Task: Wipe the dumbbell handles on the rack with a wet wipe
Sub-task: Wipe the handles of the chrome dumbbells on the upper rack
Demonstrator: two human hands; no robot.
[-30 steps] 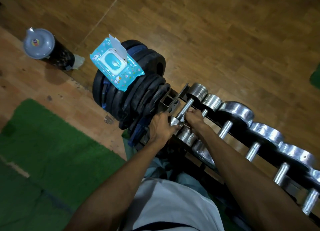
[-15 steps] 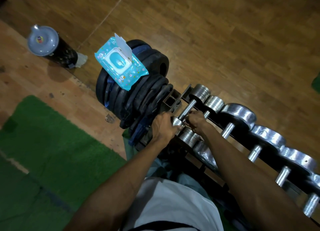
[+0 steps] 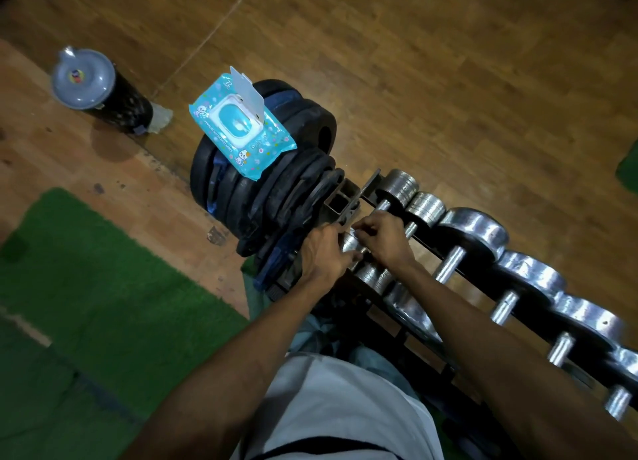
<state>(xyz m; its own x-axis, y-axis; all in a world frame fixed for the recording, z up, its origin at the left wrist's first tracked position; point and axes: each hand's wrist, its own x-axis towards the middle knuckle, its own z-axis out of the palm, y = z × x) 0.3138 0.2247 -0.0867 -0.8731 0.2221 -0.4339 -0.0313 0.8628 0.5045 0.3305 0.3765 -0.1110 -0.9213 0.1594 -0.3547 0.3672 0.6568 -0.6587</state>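
Note:
A row of chrome dumbbells lies across a black rack (image 3: 480, 282) that runs from the middle to the lower right. My left hand (image 3: 324, 252) grips the near head (image 3: 349, 245) of the first dumbbell at the rack's left end. My right hand (image 3: 383, 233) is curled over that dumbbell's handle (image 3: 383, 205), of which only a short stub shows below the far head (image 3: 400, 185). No wipe can be made out under the fingers. The blue wet wipe pack (image 3: 241, 133) lies with its lid open on the stacked weight plates.
Black weight plates (image 3: 276, 197) stand on edge just left of the rack. A black bottle with a grey lid (image 3: 83, 78) stands on the wooden floor at the far left. A green mat (image 3: 86, 269) covers the floor at the lower left.
My right hand has shifted left over the first dumbbell's handle and hides more of it. My left hand stays on the near head.

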